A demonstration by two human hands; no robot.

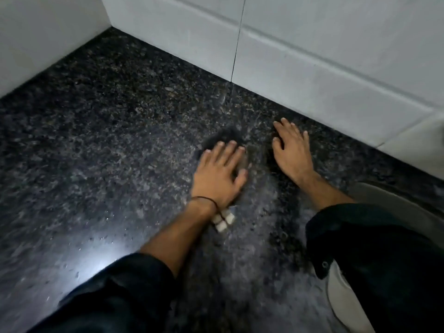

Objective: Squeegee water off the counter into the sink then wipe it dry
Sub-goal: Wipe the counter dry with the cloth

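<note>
Cloth (222, 140), seemingly under left hand (217, 173)

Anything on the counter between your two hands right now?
No. In the head view, only bare dark speckled counter shows between the left hand and the right hand; both lie flat and open.

White wall tiles (300, 56) stand along the far edge and turn a corner at the upper left (48, 32). A dark vertical joint (237, 42) divides two of the tiles, and a raised horizontal ridge (336, 61) runs across them. A thin dark cord bracelet (204, 200) carries pale block-shaped beads (223, 221). Dark sleeves (384, 248) show a small button (324, 264) at one cuff. A bright patch of reflected light (79, 263) sits at lower left.
</note>
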